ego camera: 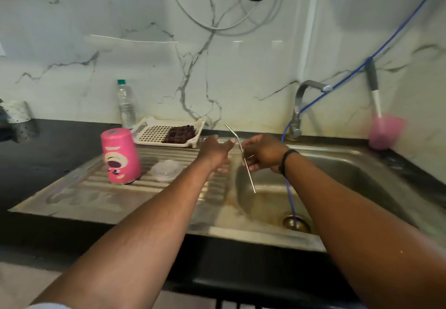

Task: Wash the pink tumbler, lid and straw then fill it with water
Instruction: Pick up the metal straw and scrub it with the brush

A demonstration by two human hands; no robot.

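We hold the metal straw over the sink, pinched near its middle in our right hand. Our left hand is open beside it. The straw looks thin, hard, light, maybe slippery. The pink tumbler stands upside down on the drainboard, the lid just beside it.

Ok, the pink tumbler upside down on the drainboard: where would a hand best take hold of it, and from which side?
Probably round the middle of the pink tumbler, coming from its right, where the open left hand already is. It stands mouth-down with straight walls, so a side wrap fits. The clear lid lies on that side, so approach above it.
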